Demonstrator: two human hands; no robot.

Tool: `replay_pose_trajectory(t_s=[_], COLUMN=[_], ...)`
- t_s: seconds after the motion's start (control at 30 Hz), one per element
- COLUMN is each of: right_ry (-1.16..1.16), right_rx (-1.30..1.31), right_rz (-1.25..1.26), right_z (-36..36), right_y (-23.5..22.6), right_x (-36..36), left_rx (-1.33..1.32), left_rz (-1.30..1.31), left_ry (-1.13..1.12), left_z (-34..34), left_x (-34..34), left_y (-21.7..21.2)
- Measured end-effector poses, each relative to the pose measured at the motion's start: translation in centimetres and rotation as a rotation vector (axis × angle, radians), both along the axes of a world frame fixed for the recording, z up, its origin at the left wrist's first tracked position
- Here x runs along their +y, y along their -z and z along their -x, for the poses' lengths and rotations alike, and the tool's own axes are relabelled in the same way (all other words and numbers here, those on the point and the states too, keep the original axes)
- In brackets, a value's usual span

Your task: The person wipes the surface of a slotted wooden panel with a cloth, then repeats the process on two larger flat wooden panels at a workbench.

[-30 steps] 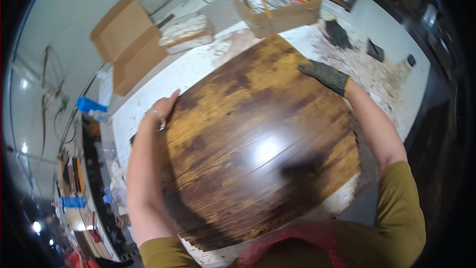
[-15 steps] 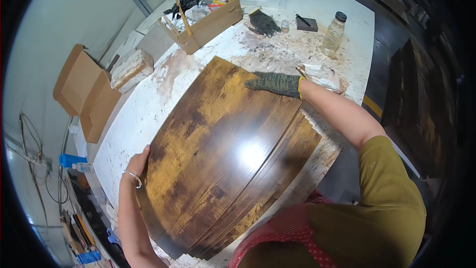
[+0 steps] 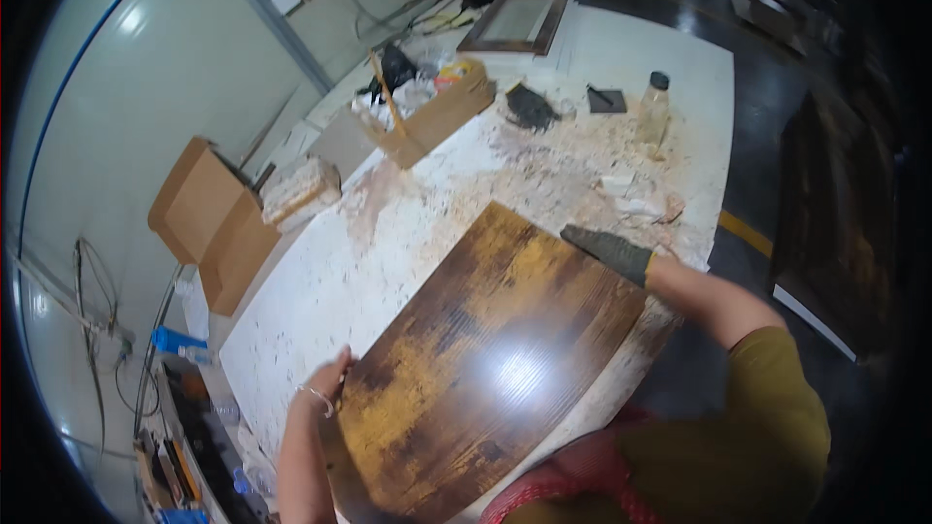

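A brown wood-grain board [image 3: 485,359] with yellowish patches lies aslant in front of me, its face shiny under a light. Only this top board shows plainly; whether others lie squarely beneath it I cannot tell. My left hand [image 3: 333,376], bare and with a bracelet at the wrist, grips the board's left edge, fingers partly hidden. At its far right edge, my right hand [image 3: 610,250] in a dark knitted glove holds the side, with its fingers straight along the edge and the thumb hidden.
Dust and scraps cover the white table [image 3: 291,330]. Toward the back are a cardboard box of odds and ends [image 3: 442,116], a dark glove [image 3: 531,107], a bottle [image 3: 653,116] and a framed panel [image 3: 513,22]. An opened carton [image 3: 218,223] stands left beside a pale block [image 3: 303,194].
The staggered edges of several stacked boards no longer show; one even board is seen. My right hand has slid from the top face to the right edge. The view has shifted.
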State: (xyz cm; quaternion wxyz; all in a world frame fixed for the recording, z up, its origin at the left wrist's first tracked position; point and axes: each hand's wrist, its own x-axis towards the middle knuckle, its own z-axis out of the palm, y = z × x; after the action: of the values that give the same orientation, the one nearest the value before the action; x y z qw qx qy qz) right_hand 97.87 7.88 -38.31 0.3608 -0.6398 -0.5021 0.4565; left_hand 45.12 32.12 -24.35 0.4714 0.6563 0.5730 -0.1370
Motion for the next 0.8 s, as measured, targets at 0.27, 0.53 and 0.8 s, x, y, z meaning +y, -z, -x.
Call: replay_pose_trajectory(t_s=[0.27,0.53,0.8], right_ry=[0.064,0.051,0.022], right_rx=[-0.348,-0.428,-0.295], right_rz=[0.009,-0.077,0.002], right_z=[-0.7,0.7,5.8], right_y=[0.6,-0.6,-0.8], right_x=[1.8,-0.1,-6.3], left_rx=[0.041,0.106,0.117], left_rz=[-0.026,-0.076,-0.022], left_ry=[0.034,0.073,0.009], left_z=[0.0,-1.3,3.7], left_x=[1.4,-2.2,-5.3], left_y=[3.1,1.7,3.4])
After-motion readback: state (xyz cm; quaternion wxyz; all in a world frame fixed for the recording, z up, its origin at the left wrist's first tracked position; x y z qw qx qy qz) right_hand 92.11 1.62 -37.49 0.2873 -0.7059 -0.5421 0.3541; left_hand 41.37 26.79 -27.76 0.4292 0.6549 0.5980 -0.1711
